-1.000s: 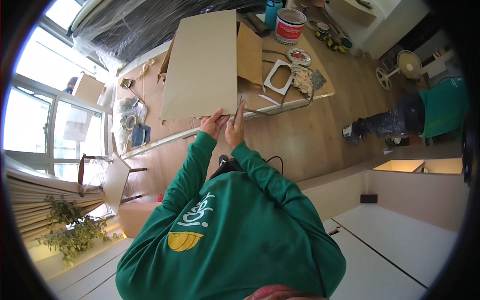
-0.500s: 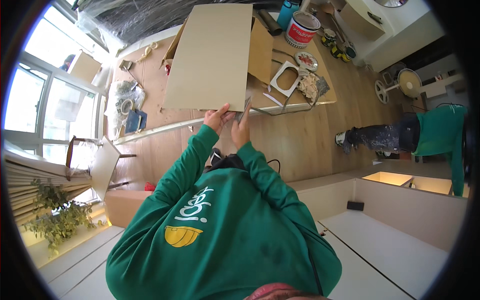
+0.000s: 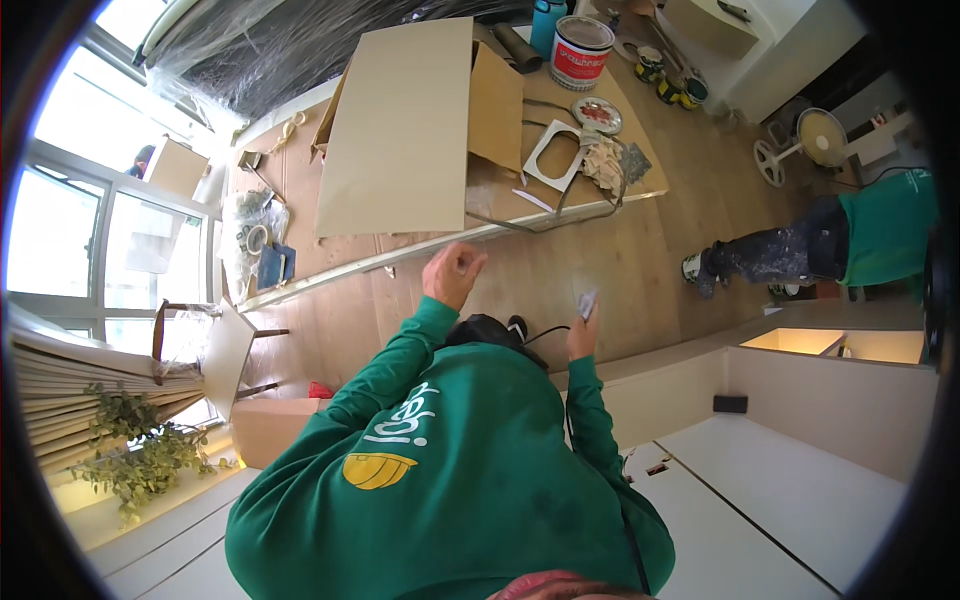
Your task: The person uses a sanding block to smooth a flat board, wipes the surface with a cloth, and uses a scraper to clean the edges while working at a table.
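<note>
A large flat beige panel [image 3: 395,130] lies over an open cardboard box [image 3: 497,108] on the covered worktable. My left hand [image 3: 455,272] is just off the panel's near edge, its fingers curled in and nothing seen in them. Farther right, away from the table, my right hand [image 3: 584,335] grips a small grey folded piece [image 3: 587,302], perhaps sandpaper; its exact kind is too small to tell.
On the table stand a red and white paint can [image 3: 582,55], a blue bottle [image 3: 546,25], a white frame with a round hole [image 3: 553,157] and crumpled paper [image 3: 602,163]. A co-worker's paint-stained leg [image 3: 765,245] is at right. A chair [image 3: 228,350] stands left.
Both hands have come off the panel's near edge. My right hand has moved right and back toward me with the grey piece; my left hand has drawn back slightly and curled.
</note>
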Available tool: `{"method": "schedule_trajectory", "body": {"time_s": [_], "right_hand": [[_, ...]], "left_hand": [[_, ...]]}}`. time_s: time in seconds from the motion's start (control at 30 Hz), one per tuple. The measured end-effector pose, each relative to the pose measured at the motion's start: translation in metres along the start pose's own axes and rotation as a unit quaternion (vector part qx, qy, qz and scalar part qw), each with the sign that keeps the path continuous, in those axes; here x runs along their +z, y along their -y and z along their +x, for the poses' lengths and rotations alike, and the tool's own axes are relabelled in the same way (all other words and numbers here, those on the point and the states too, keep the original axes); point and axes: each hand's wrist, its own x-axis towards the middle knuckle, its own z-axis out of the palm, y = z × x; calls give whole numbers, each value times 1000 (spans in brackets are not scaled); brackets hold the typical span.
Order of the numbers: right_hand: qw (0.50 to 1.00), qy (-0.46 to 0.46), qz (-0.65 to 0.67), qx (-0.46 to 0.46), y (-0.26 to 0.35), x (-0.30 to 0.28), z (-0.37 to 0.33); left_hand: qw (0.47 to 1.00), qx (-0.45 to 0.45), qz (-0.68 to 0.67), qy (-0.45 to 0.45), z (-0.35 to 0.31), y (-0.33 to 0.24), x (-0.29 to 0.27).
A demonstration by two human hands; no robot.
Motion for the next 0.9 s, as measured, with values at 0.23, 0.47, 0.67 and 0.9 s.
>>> {"method": "schedule_trajectory", "body": {"time_s": [0.23, 0.47, 0.67, 0.9], "right_hand": [[997, -40, 9, 66, -7, -22, -15], [997, -36, 61, 7, -1, 2, 1], [994, -75, 77, 11, 3, 4, 19], [985, -89, 151, 2, -3, -14, 24]], "left_hand": [[936, 188, 222, -197, 34, 15, 2], [928, 190, 232, -220, 40, 10, 10], [939, 237, 205, -144, 40, 18, -6], [936, 156, 266, -172, 35, 141, -103]]}}
